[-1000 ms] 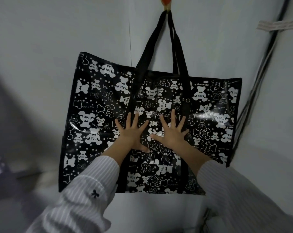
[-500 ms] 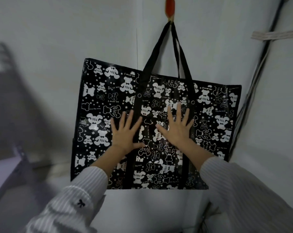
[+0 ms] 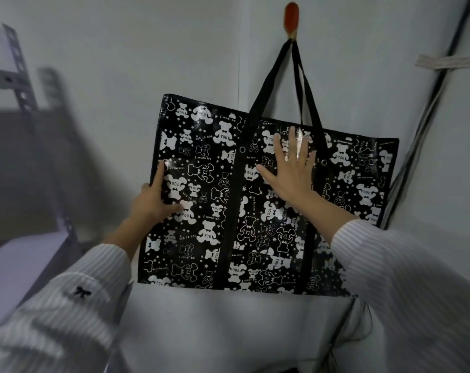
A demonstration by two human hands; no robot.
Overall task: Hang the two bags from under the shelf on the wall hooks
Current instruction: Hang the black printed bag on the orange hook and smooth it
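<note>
A large black bag (image 3: 255, 211) printed with white bears hangs flat against the white wall. Both its black straps are looped over a red wall hook (image 3: 291, 18) at the top. My right hand (image 3: 291, 168) lies flat on the upper middle of the bag, fingers spread. At the bag's left edge is my left hand (image 3: 154, 197), thumb and forefinger on the front; whether the other fingers curl behind the edge I cannot tell. Only this one bag is in view.
A grey metal shelf frame (image 3: 23, 100) with a white surface (image 3: 18, 265) stands at the left, blurred. Dark cables (image 3: 427, 117) run down the wall corner at the right, with a strip of tape (image 3: 449, 61) across them. White wall shows below the bag.
My left hand has slid from the bag's middle to its left edge. My right hand has moved up toward the straps. The view has shifted, bringing the shelf frame in at the left.
</note>
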